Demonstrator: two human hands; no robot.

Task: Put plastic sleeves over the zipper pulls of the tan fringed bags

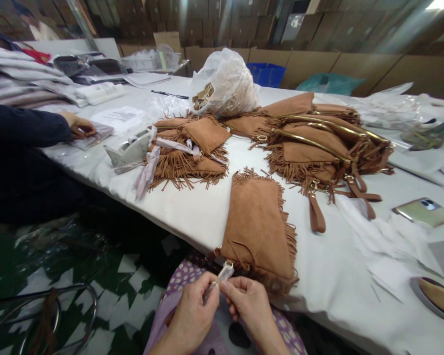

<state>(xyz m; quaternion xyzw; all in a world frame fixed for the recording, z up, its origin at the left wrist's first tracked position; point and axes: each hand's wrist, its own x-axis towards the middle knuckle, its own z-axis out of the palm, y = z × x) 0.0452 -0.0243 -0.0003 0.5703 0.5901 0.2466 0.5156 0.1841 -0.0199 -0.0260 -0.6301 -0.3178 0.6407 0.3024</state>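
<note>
A tan suede bag with fringe [257, 229] lies at the near edge of the white table [185, 212], its lower end hanging over the edge. My left hand [194, 313] and my right hand [247, 301] meet just below it, above my lap. Both pinch a small clear plastic wrap [222, 276] around the metal ring at the bag's corner. Fingers of both hands are closed on it.
A pile of fringed tan bags with gold bars and straps [318, 143] lies mid-table, a smaller pile [192, 148] to its left, a clear bag of hardware [224, 84] behind. A phone [424, 212] lies at right. Another person's hand [79, 126] rests at left beside a tape dispenser [129, 150].
</note>
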